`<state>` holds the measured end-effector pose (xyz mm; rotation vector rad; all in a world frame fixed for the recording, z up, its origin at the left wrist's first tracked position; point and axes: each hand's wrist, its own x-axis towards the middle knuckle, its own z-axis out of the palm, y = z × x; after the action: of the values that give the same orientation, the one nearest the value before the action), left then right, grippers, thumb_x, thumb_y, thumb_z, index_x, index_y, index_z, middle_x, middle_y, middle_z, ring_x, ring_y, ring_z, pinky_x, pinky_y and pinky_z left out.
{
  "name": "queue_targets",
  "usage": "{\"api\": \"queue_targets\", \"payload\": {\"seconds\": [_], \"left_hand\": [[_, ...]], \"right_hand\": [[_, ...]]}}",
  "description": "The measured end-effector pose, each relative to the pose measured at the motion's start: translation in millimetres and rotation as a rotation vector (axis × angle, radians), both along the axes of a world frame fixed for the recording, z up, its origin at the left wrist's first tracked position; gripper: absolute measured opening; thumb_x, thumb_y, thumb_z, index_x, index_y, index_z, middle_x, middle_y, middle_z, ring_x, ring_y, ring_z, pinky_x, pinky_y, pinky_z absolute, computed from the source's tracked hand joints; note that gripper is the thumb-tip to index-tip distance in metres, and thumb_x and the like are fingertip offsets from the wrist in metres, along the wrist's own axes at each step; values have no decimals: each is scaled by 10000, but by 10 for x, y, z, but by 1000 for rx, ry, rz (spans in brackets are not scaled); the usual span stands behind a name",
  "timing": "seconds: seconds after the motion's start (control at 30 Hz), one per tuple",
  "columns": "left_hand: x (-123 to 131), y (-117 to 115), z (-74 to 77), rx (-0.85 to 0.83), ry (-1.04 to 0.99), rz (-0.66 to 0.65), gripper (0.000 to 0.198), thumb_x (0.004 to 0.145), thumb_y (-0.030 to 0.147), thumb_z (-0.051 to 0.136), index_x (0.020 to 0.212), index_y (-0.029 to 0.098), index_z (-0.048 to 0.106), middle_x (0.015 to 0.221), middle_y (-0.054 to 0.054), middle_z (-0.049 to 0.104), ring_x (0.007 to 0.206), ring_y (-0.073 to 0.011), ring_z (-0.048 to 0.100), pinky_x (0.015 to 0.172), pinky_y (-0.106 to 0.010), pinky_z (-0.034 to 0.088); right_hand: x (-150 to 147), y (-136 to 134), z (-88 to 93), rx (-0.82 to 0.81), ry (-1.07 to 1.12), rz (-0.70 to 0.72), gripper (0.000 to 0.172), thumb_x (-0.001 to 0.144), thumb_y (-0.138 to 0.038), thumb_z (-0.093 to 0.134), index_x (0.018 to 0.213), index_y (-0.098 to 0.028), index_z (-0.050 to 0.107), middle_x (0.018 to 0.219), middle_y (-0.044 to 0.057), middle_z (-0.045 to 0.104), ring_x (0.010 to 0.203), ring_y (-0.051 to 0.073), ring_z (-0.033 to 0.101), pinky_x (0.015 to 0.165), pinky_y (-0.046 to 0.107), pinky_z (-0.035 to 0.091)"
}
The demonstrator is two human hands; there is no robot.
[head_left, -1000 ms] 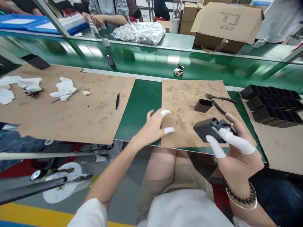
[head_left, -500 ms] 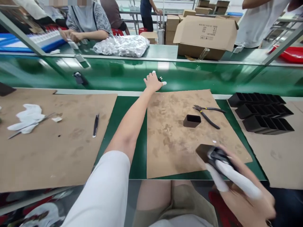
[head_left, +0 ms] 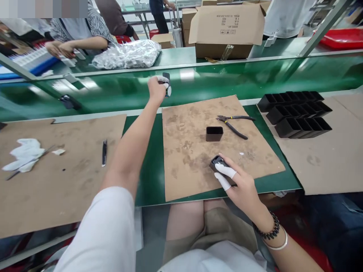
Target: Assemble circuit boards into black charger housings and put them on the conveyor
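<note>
Stretched out over the green conveyor belt (head_left: 227, 75), my left hand (head_left: 157, 90) grips a small dark part (head_left: 166, 77) with a pale round piece at its lower end; its exact kind is unclear. My right hand (head_left: 241, 183), white covers on thumb and finger, is closed around a black rectangular housing (head_left: 216, 160) low over the brown cardboard sheet (head_left: 187, 170). Fittings show at the housing's open end. Just beyond stands another open black housing (head_left: 214, 134), touched by neither hand. Pliers (head_left: 234, 124) with black and yellow handles lie to its right, jaws parted.
Rows of open black housings (head_left: 300, 117) stand on cardboard at the right. Tweezers (head_left: 104, 153) and a white cloth (head_left: 25, 151) lie at left. A black part (head_left: 69, 102) sits on the belt. Beyond are a carton (head_left: 227, 28), a plastic bag (head_left: 127, 54) and co-workers.
My left hand now holds the dark part, lifted from the belt and shifted left in view. My right hand has moved the black housing forward and left over the cardboard. The view has turned slightly.
</note>
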<state>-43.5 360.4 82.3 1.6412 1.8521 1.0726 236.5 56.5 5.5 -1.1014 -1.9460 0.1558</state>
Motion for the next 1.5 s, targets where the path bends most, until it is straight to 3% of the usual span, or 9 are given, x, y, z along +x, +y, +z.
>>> {"api": "queue_targets", "payload": {"seconds": [0.17,0.3,0.47,0.6,0.7,0.97,1.23,1.37,1.5], "left_hand": [[-51,-946,303,136,-61,-87,219,894,82,593,1081,174,661,1084,19,752,1008,-116,608,1009,-290,523],[11,-1754,134,-56,19,-295,101,815,192,674,903,179,722,802,-28,738,788,-218,692,834,-412,593],[305,-2397,-153,-31,179,-477,345,858,243,626,1189,215,722,1427,-118,673,1463,-362,519,1281,-620,291],[673,-2888,-103,88,-206,-608,799,682,417,922,1411,243,645,1555,-136,590,1474,-397,510,1272,-523,366],[930,-3189,-3,55,-470,-515,741,563,237,997,1262,238,751,1378,-125,716,1353,-394,621,1217,-456,434],[1063,-3446,152,43,-736,-446,648,544,96,980,1128,224,730,1203,-78,786,1121,-298,736,1025,-373,560],[962,-3566,86,-113,-1162,-463,515,626,278,983,1071,206,735,1184,-88,804,1111,-304,765,984,-412,616],[939,-3599,-87,-330,-1450,-297,427,731,414,926,1035,160,765,1180,-108,805,1168,-298,756,1054,-394,604],[941,-3543,-265,-519,-1647,-17,241,965,372,712,944,135,750,997,-98,808,959,-189,781,949,-306,649]], "right_hand": [[-23,53,12,-97,99,38,170,976,-186,672,1116,-200,767,1386,164,731,1185,287,776,964,367,684],[-55,131,-7,-251,359,29,159,899,-202,728,1038,-241,795,1326,103,776,1207,287,765,1059,433,637],[-113,152,39,-859,1229,99,242,824,-326,831,1048,-266,761,1134,14,828,1108,215,784,970,352,670],[-188,-9,163,-1197,1460,315,180,988,-357,668,1066,-224,761,1219,27,818,1217,168,751,1076,305,614],[-264,-200,284,-1231,1383,402,324,1074,-390,491,1144,-210,752,1327,50,780,1314,177,704,1164,373,558],[-229,-600,461,-1154,1138,483,418,1082,-458,398,1158,-220,733,1456,67,703,1336,177,685,1167,352,553],[-141,-629,161,-819,1031,356,159,924,-397,727,1049,-300,741,1011,5,812,810,172,777,705,302,667],[-113,-625,62,-465,862,128,211,832,-375,840,1006,-276,776,1025,39,826,913,226,782,831,382,664],[-64,-455,108,-435,686,56,348,898,-403,763,1216,-265,736,962,46,800,817,219,757,793,396,657]]}}
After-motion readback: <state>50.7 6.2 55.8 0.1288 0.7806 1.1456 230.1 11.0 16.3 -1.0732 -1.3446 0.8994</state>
